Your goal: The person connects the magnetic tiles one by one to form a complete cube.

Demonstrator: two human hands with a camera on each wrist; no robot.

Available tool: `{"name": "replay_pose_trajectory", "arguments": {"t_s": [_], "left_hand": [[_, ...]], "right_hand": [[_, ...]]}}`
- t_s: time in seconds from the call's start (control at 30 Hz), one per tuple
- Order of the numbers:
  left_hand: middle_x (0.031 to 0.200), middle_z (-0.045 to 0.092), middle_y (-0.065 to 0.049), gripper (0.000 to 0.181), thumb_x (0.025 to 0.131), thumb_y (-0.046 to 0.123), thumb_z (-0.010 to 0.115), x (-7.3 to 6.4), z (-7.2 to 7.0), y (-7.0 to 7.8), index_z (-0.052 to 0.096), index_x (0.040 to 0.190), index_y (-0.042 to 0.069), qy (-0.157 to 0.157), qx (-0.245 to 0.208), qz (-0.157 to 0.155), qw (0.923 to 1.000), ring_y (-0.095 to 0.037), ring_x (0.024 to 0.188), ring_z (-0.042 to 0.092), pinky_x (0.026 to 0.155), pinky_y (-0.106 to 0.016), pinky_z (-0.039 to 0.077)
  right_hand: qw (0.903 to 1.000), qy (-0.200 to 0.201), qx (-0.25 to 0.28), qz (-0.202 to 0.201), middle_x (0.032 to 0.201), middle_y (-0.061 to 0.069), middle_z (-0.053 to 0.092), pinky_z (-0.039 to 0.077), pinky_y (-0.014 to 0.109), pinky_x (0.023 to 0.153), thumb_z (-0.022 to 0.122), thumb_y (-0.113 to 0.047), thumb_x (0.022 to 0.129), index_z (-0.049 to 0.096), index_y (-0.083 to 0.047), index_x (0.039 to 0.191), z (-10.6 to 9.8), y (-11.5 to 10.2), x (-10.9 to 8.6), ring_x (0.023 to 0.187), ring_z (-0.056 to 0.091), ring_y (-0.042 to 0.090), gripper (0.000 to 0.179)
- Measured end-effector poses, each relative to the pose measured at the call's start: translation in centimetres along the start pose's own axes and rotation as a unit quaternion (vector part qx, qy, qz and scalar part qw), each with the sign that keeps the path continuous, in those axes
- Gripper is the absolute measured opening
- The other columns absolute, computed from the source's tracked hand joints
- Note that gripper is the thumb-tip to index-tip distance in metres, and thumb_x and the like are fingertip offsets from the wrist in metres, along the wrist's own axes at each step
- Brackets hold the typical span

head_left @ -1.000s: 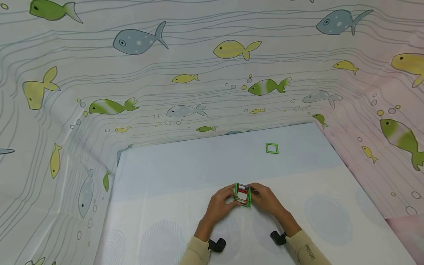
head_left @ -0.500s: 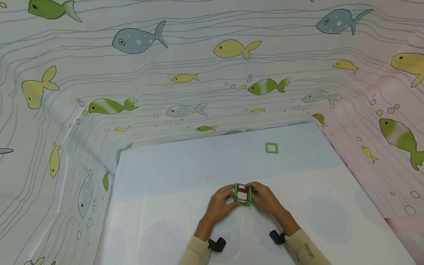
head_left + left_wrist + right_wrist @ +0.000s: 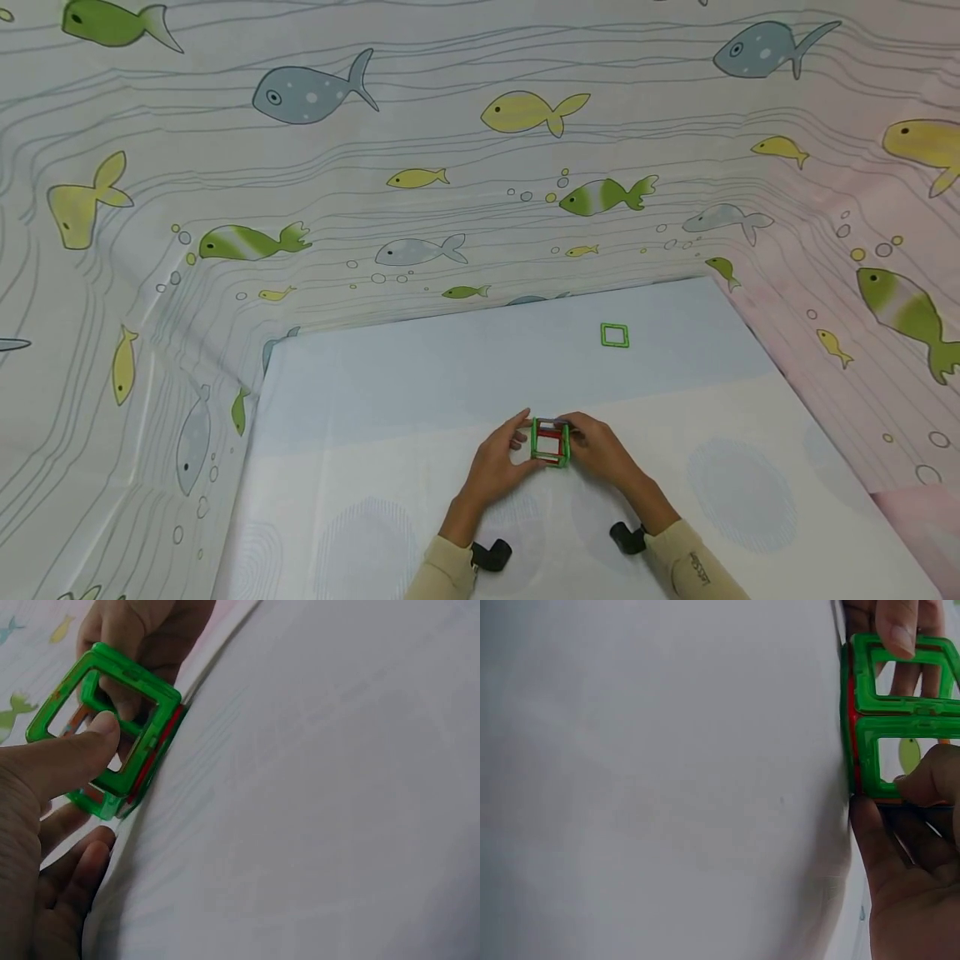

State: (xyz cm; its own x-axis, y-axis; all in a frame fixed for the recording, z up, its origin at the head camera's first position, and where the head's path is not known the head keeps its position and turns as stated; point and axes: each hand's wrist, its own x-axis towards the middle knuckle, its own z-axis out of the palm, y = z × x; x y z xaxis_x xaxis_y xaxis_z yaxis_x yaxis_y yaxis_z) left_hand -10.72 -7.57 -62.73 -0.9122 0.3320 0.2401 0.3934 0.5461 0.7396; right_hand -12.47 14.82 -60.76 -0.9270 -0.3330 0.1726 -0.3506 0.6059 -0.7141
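Note:
A small box of magnetic tiles [image 3: 551, 458], with green and red square frames, stands on the table in front of me. My right hand [image 3: 602, 444] holds its right side. In the right wrist view the thumb [image 3: 934, 776] lies on a green frame and a finger is at the box's lower edge. My left hand [image 3: 497, 462] is at the box's left side. Its thumb [image 3: 94, 746] touches a green frame in the left wrist view. The index finger points up beside the box, and the other left fingers are loosely bent. Part of the far side is hidden.
One green square tile [image 3: 615, 347] lies flat farther back on the white and pale blue table [image 3: 420, 375]. Fish-patterned sheeting [image 3: 450, 142] rises behind and at both sides of the table.
The left index finger has lifted off the box's upper left corner and straightened. The box has turned very slightly. My right hand stays in place on it.

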Motion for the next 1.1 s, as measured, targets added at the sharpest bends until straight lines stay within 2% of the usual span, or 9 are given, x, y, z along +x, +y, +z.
{"name": "replay_pose_trajectory", "arguments": {"t_s": [0.23, 0.43, 0.6, 0.77, 0.93, 1.1], "left_hand": [[0.125, 0.063, 0.000, 0.073, 0.080, 0.035, 0.085, 0.0, -0.1, -0.1, 0.051, 0.142, 0.017, -0.006, 0.002, 0.015, 0.9999, -0.011, 0.099, 0.064, 0.084, -0.023, 0.056], [0.121, 0.062, 0.001, 0.074, 0.080, 0.038, 0.084, -0.1, -0.1, 0.0, 0.049, 0.142, 0.019, -0.019, -0.016, -0.014, 0.9996, -0.012, 0.102, 0.063, 0.087, -0.025, 0.056], [0.115, 0.064, 0.001, 0.075, 0.080, 0.040, 0.083, -0.2, -0.1, 0.1, 0.048, 0.143, 0.017, -0.022, -0.010, -0.035, 0.9991, -0.011, 0.099, 0.063, 0.085, -0.026, 0.056], [0.113, 0.064, 0.003, 0.075, 0.080, 0.040, 0.084, -0.3, -0.1, 0.2, 0.048, 0.142, 0.019, -0.028, -0.007, -0.050, 0.9983, -0.009, 0.099, 0.062, 0.085, -0.025, 0.055], [0.113, 0.064, 0.004, 0.074, 0.080, 0.040, 0.084, -0.4, -0.1, 0.4, 0.049, 0.142, 0.019, -0.027, -0.010, -0.048, 0.9984, -0.010, 0.098, 0.062, 0.085, -0.025, 0.055], [0.114, 0.064, 0.004, 0.075, 0.080, 0.042, 0.084, -0.4, 0.0, 0.3, 0.049, 0.142, 0.020, -0.029, -0.012, -0.052, 0.9982, -0.009, 0.099, 0.062, 0.084, -0.025, 0.055]], "right_hand": [[0.9996, 0.001, -0.009, -0.025, 0.114, 0.011, 0.071, 0.059, 0.037, 0.082, 0.068, 0.009, 0.087, 0.067, -0.002, 0.118, 0.0, 0.3, 0.1, 0.105, 0.069, 0.026, 0.034], [0.9998, -0.009, 0.000, -0.015, 0.120, 0.012, 0.069, 0.058, 0.037, 0.085, 0.064, 0.007, 0.090, 0.063, 0.000, 0.128, -1.2, 0.3, 0.5, 0.107, 0.068, 0.026, 0.038], [1.0000, 0.001, -0.009, 0.000, 0.118, 0.012, 0.069, 0.058, 0.037, 0.083, 0.063, 0.003, 0.094, 0.065, 0.001, 0.124, -3.1, 1.1, 1.5, 0.104, 0.067, 0.027, 0.030], [0.9987, 0.025, -0.034, 0.029, 0.114, 0.015, 0.069, 0.058, 0.041, 0.083, 0.063, -0.001, 0.095, 0.067, 0.002, 0.120, -5.4, 2.9, 3.1, 0.103, 0.067, 0.029, 0.025], [0.9942, 0.046, -0.053, 0.082, 0.114, 0.021, 0.067, 0.057, 0.048, 0.086, 0.059, -0.003, 0.096, 0.065, 0.005, 0.119, -7.6, 5.0, 5.0, 0.105, 0.065, 0.035, 0.025], [0.9890, 0.037, -0.067, 0.126, 0.120, 0.026, 0.063, 0.055, 0.052, 0.089, 0.056, -0.006, 0.098, 0.060, 0.008, 0.126, -9.7, 6.9, 7.3, 0.108, 0.063, 0.041, 0.031]]}}
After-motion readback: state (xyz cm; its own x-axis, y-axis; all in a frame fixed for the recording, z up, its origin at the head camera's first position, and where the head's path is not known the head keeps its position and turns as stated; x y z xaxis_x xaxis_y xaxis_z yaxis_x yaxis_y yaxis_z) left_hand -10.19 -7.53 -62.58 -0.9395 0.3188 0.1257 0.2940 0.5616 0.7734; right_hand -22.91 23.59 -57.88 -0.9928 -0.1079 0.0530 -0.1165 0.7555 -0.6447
